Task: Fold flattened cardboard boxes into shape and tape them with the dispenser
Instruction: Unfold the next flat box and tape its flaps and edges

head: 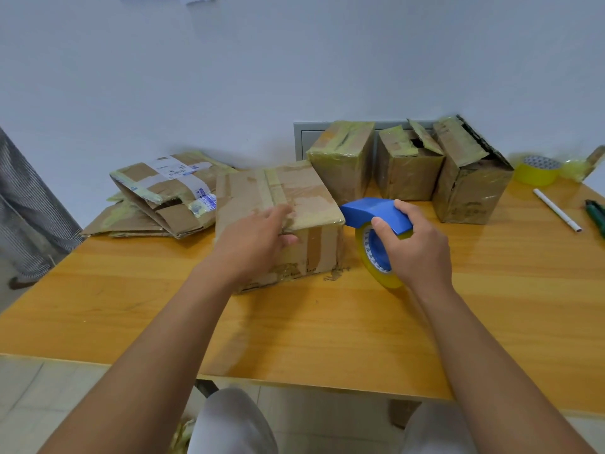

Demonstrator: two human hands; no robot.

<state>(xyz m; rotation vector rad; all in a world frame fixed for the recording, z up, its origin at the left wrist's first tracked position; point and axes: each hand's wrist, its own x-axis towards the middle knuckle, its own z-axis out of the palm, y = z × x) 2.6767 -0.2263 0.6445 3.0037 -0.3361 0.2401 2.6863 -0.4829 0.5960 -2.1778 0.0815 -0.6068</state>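
A folded cardboard box (304, 188) stands on the wooden table (327, 322), its top flaps closed and streaked with old tape. My left hand (258, 237) rests on the box's near top edge, fingers on the top and thumb against the front face. A blue tape dispenser (376, 211) with a yellowish tape roll (376, 263) sits at the box's right top corner. My right hand (415, 247) grips the dispenser from behind, fingers curled round it.
A pile of flattened boxes (163, 198) lies at the left. Three taped boxes (406, 168) stand along the wall at the back right. Further right lie a spare yellow tape roll (538, 170), a white pen (556, 209) and a green tool (597, 216).
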